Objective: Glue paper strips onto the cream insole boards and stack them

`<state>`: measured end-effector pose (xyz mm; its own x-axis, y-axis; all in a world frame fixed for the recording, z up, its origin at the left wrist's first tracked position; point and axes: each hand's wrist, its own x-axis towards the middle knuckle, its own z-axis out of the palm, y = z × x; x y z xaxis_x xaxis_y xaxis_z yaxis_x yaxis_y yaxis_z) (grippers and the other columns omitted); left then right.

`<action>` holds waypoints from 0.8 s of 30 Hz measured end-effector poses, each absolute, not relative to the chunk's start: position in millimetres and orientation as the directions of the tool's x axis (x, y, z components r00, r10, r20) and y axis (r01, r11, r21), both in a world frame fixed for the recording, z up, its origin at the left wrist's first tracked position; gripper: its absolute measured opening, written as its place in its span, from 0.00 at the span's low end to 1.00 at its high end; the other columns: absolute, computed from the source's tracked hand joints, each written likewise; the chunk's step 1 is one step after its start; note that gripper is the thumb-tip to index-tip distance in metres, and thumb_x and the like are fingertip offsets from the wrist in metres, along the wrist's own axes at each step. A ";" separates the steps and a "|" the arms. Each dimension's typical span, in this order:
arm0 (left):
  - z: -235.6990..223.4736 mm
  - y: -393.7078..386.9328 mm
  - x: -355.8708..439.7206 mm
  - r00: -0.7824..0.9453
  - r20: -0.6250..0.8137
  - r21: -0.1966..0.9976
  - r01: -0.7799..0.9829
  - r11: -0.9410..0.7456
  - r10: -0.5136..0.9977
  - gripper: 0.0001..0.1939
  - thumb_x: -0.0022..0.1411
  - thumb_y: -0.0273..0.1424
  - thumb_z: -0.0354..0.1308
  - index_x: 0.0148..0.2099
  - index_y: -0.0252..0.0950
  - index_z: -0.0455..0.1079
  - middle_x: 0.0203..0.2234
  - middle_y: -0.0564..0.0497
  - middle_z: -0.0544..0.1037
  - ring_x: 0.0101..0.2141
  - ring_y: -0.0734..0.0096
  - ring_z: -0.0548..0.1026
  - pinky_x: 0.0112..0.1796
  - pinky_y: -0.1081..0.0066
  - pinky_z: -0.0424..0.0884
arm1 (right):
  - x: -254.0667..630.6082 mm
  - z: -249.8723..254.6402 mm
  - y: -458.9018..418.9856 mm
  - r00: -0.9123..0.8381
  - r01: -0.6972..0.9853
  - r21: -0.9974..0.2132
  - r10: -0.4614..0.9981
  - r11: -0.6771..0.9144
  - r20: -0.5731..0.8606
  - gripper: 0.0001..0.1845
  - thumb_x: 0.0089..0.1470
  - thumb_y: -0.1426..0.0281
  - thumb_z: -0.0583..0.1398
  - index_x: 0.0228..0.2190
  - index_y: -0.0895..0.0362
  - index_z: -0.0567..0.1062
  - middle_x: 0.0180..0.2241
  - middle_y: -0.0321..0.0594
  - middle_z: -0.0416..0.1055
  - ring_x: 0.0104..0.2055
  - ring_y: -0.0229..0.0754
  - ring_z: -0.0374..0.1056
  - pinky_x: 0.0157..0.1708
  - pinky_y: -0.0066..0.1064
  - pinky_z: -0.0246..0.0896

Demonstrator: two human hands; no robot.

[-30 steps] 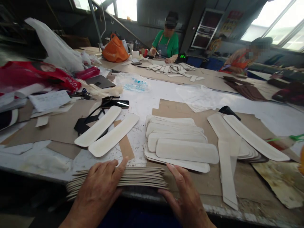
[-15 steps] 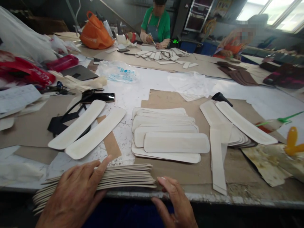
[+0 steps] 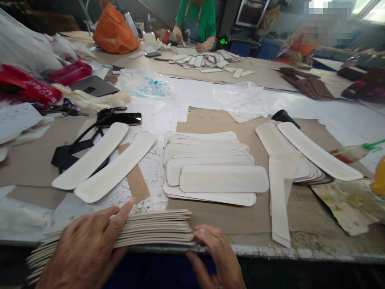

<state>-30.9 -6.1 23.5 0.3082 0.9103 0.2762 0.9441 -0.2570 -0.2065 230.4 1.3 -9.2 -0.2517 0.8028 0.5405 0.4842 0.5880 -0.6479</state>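
Observation:
A thick stack of thin, flat, curved-ended strips (image 3: 156, 230) lies along the table's near edge, its layered edges facing me. My left hand (image 3: 87, 241) is wrapped over the stack's left part, fingers on top and thumb at the near side. At the stack's right end, my right hand (image 3: 215, 255) has its fingertips by the strip ends, thumb apart from the fingers and nothing held. Beyond the stack lies an overlapping pile of long white rounded strips (image 3: 224, 179). Two similar curved white strips (image 3: 116, 166) lie to the left.
More pale strips (image 3: 279, 200) fan out at the right, near a black cylindrical object (image 3: 285, 117). A phone (image 3: 123, 119) and black straps sit left. Plastic bags (image 3: 144, 83) lie farther back. Across the table, a person in green (image 3: 195, 22) works beside a heap of white pieces (image 3: 207, 60).
The view has shifted slightly. My right hand has come closer to the right end of the stack; my left hand keeps its hold.

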 end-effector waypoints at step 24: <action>27.1 -7.1 -28.6 0.325 0.269 -0.229 0.936 -0.267 0.907 0.39 0.57 0.22 0.54 0.66 0.35 0.39 0.42 0.38 0.69 0.40 0.50 0.66 0.38 0.57 0.62 | 223.2 8.2 14.1 -0.232 0.451 -0.614 0.749 0.648 0.621 0.07 0.54 0.78 0.56 0.37 0.61 0.67 0.30 0.43 0.70 0.34 0.38 0.67 0.33 0.27 0.68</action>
<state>-28.6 -7.1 27.1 0.3245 0.9069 0.2687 0.9360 -0.2670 -0.2293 223.2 14.1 8.2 -0.2324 0.7490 0.6205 0.4508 0.6482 -0.6136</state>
